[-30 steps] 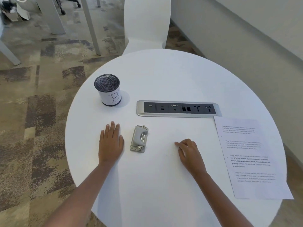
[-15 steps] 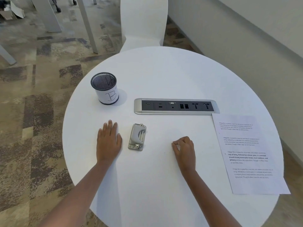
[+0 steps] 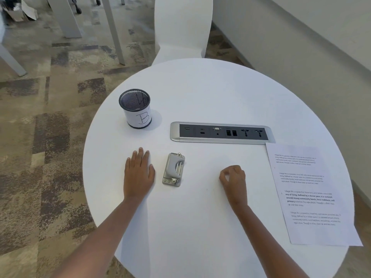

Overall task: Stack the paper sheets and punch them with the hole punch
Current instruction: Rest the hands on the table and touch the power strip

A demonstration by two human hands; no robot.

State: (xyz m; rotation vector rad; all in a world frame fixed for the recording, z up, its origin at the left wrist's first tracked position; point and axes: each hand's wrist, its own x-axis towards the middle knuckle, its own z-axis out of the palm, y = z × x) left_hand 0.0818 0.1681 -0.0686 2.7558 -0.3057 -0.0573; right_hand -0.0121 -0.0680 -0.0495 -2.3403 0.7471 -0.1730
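A small grey metal hole punch [image 3: 173,169] lies on the round white table [image 3: 200,93], between my hands. My left hand [image 3: 138,173] rests flat on the table just left of the punch, fingers together, holding nothing. My right hand [image 3: 233,180] sits curled into a loose fist on the table to the punch's right, with nothing in it. Printed paper sheets [image 3: 309,195] lie at the table's right edge, apart from my right hand; their near corner overhangs the edge. How many sheets there are is not clear.
A black mesh pen cup [image 3: 135,109] with a paper label marked "B" stands at the table's left. A silver power and data socket strip [image 3: 220,133] is set in the table's middle. A white chair [image 3: 182,27] stands behind the table, a wall to the right.
My right hand's fingers have curled in from partly stretched to a fist. My left hand stays flat beside the punch. The view has shifted slightly.
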